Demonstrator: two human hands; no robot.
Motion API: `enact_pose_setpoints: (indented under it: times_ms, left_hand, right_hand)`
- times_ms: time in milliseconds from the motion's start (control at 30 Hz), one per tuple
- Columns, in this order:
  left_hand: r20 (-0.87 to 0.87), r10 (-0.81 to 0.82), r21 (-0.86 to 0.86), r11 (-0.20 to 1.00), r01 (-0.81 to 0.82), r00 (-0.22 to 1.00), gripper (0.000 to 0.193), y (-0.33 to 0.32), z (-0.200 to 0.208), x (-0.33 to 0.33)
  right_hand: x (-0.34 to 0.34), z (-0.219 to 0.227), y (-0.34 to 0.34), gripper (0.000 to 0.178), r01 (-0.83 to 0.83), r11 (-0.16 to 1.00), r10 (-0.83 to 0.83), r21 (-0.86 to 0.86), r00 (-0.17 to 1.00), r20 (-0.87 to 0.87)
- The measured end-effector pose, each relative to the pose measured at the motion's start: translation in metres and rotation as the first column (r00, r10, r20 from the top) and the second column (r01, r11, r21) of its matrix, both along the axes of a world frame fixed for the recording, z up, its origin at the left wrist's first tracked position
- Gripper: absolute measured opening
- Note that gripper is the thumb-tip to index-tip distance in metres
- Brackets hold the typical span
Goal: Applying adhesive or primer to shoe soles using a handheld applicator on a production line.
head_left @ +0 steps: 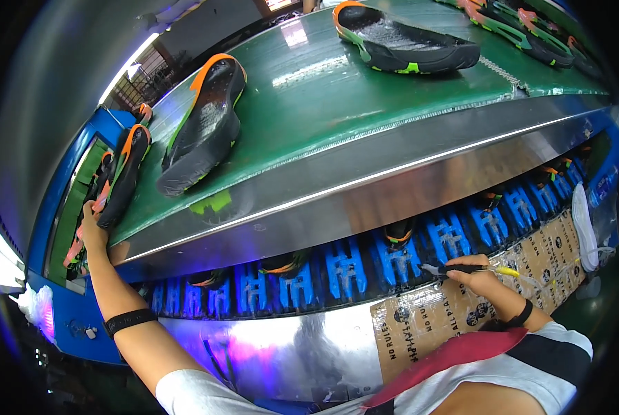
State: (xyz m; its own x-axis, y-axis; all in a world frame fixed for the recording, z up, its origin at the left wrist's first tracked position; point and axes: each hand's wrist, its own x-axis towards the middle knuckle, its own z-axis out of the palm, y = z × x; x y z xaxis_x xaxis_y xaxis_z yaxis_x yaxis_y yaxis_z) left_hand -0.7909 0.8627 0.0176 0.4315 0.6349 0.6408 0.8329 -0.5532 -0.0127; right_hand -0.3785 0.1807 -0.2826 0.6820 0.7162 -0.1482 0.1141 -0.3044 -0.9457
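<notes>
My left hand (91,227) reaches to the far left end of the green belt. Its fingers close on the edge of a black shoe sole (124,181) with orange and green trim, one of several crowded there; the fingertips are partly hidden. At the lower right, my right hand (477,277) is wrapped round a slim black-handled tool (435,269) with a pale tip pointing left. A yellow piece (507,272) shows behind that fist. Another sole (209,128) lies on the belt to the right of my left hand.
The green belt (289,104) has a metal side wall (365,197). Farther back lies a sole (406,41), with several more at the upper right. Below runs a row of blue holders (347,270), some bearing soles. Printed cardboard (420,325) covers the near ledge.
</notes>
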Motion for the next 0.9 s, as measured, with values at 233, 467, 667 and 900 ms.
enact_pose_setpoints:
  times_ms: [233, 467, 667, 900]
  left_hand:
    - [0.363, -0.05, -0.06, 0.995, 0.077, 0.93, 0.023, -0.047, 0.01, 0.007]
    - [0.915, 0.03, -0.246, 0.833, 0.497, 0.402, 0.025, -0.174, 0.006, 0.019]
    - [0.948, -0.083, -0.167, 0.695, 0.699, 0.308, 0.024, -0.301, 0.011, 0.023]
    - [0.903, -0.162, -0.304, 0.414, 0.858, 0.398, 0.025, -0.501, 0.022, 0.051]
  right_hand:
    - [0.005, 0.006, -0.004, 0.027, 0.009, 0.997, -0.003, 0.08, 0.997, -0.083]
    - [0.013, 0.024, -0.026, 0.025, 0.02, 0.974, -0.021, 0.226, 1.0, 0.001]
    - [0.015, 0.043, -0.07, 0.025, 0.119, 0.943, -0.121, 0.31, 0.993, -0.012]
    - [0.02, 0.045, -0.135, 0.024, 0.304, 0.833, -0.255, 0.461, 0.952, -0.168]
